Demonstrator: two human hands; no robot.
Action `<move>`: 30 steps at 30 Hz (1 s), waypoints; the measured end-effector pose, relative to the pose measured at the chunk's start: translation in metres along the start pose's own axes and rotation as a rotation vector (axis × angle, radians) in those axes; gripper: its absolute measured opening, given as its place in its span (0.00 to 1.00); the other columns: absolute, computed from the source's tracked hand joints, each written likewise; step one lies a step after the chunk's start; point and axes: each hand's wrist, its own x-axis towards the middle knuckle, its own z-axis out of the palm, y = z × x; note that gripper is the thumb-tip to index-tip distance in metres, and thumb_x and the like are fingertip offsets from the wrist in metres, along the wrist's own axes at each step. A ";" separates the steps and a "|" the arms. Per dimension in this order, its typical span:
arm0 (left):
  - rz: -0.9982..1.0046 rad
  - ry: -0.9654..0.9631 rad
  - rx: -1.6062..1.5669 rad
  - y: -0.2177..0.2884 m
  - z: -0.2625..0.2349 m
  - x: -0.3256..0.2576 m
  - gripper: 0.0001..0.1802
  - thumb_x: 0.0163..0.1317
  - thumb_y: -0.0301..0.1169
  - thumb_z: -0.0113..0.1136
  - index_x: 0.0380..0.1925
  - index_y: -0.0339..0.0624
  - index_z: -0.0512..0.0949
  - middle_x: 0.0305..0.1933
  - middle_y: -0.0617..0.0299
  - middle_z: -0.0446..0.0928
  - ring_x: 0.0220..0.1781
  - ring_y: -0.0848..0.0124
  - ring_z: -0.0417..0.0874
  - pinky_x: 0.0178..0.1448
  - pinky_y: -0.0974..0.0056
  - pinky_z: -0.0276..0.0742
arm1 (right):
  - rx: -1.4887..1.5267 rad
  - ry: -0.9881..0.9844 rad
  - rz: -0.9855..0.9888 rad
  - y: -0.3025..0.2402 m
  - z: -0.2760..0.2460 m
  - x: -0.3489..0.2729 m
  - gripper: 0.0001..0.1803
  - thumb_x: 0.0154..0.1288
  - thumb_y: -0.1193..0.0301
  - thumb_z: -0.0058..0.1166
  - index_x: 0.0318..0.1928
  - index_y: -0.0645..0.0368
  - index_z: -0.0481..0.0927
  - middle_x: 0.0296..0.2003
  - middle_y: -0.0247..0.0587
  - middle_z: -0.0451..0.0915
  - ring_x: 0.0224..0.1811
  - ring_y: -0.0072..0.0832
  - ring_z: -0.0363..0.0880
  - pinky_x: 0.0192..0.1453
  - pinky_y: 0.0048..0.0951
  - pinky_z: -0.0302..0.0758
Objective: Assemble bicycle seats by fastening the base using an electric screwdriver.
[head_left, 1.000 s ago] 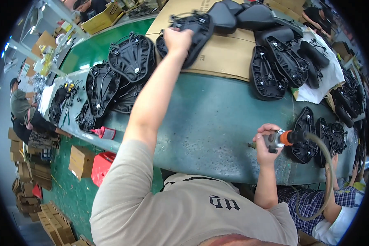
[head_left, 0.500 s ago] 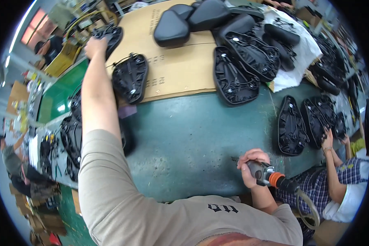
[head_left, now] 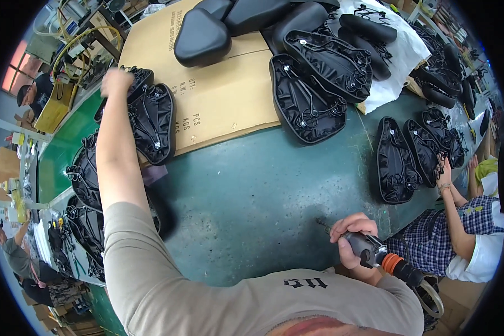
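My left hand (head_left: 117,83) reaches out to the far left, over the edge of a black seat (head_left: 141,80) that lies underside up. Motion smears its fingers, so whether they grip the seat does not show. Close beside it, overlapping that seat, lies another upturned black seat (head_left: 155,123) with wire springs or brackets on its underside, partly on the cardboard (head_left: 238,95). Near the table's front edge, my right hand (head_left: 355,235) is wrapped round a dark power screwdriver (head_left: 369,249) with an orange collar; its bit points left, above the green table (head_left: 235,207).
More upturned seats (head_left: 84,173) line the left side, partly behind my arm. Smooth black seats (head_left: 204,36) and upturned ones (head_left: 308,103) are piled at the back. On the right, a co-worker's hand (head_left: 445,173) touches seats. A hose (head_left: 431,297) trails from the tool.
The view has shifted somewhat. My left hand has come nearer, and the far seat now lies against the other upturned seat. My right hand still holds the screwdriver.
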 end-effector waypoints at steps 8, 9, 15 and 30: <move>0.894 0.382 0.348 0.115 0.014 -0.122 0.47 0.55 0.40 0.71 0.74 0.44 0.61 0.75 0.44 0.64 0.77 0.39 0.67 0.73 0.33 0.70 | 0.059 -0.020 -0.067 0.003 0.005 0.000 0.20 0.58 0.85 0.60 0.51 0.62 0.73 0.41 0.51 0.79 0.30 0.28 0.82 0.34 0.29 0.84; 0.835 0.584 0.385 0.115 0.043 -0.117 0.47 0.55 0.40 0.71 0.73 0.45 0.61 0.72 0.44 0.68 0.73 0.37 0.72 0.70 0.33 0.74 | 0.061 -0.027 -0.081 0.002 0.008 0.001 0.20 0.58 0.85 0.60 0.51 0.62 0.73 0.41 0.51 0.79 0.30 0.28 0.82 0.34 0.29 0.84; 0.621 0.346 0.060 0.102 -0.002 -0.172 0.48 0.57 0.42 0.69 0.72 0.29 0.59 0.58 0.33 0.75 0.50 0.39 0.88 0.55 0.44 0.87 | 0.097 -0.075 -0.074 0.006 0.004 -0.004 0.22 0.59 0.87 0.59 0.52 0.61 0.72 0.43 0.49 0.79 0.31 0.26 0.83 0.37 0.27 0.83; -0.133 -1.387 -1.100 -0.192 -0.076 -0.637 0.35 0.70 0.25 0.56 0.74 0.37 0.56 0.55 0.50 0.79 0.50 0.63 0.86 0.52 0.58 0.88 | 0.222 -0.258 0.016 -0.044 -0.011 0.054 0.15 0.69 0.79 0.53 0.55 0.64 0.72 0.44 0.53 0.79 0.28 0.28 0.78 0.35 0.33 0.79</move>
